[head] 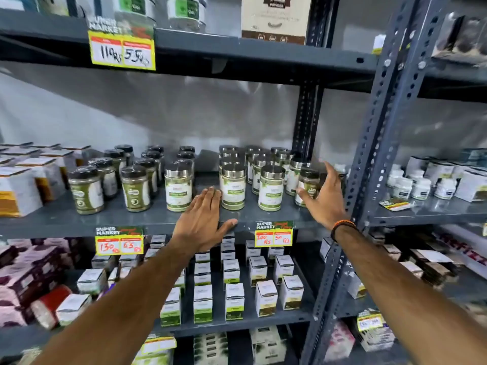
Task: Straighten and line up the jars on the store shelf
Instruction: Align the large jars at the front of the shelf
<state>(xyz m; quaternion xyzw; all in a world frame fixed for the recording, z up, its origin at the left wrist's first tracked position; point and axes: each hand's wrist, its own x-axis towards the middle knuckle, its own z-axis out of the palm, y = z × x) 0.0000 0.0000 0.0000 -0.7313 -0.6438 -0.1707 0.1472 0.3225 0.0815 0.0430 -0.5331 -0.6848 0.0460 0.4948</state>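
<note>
Several jars stand on the grey middle shelf (158, 219). Black-lidded jars (135, 188) of green powder fill the left half in rows. Silver-lidded jars (233, 187) with white and green labels stand in the middle and right. My left hand (203, 219) lies flat on the shelf front, fingers straight, between a silver-lidded jar (178, 189) and the front middle jar. My right hand (325, 196) reaches to the far right end with spread fingers, touching a dark-lidded jar (308, 187) there. Neither hand grips anything.
White boxes (18, 188) sit at the shelf's left end. A perforated steel upright (374, 154) stands just right of my right hand. Price tags (274, 234) hang on the shelf edge. Small boxes (234, 301) fill the shelf below; white bottles (421, 188) stand on the neighbouring rack.
</note>
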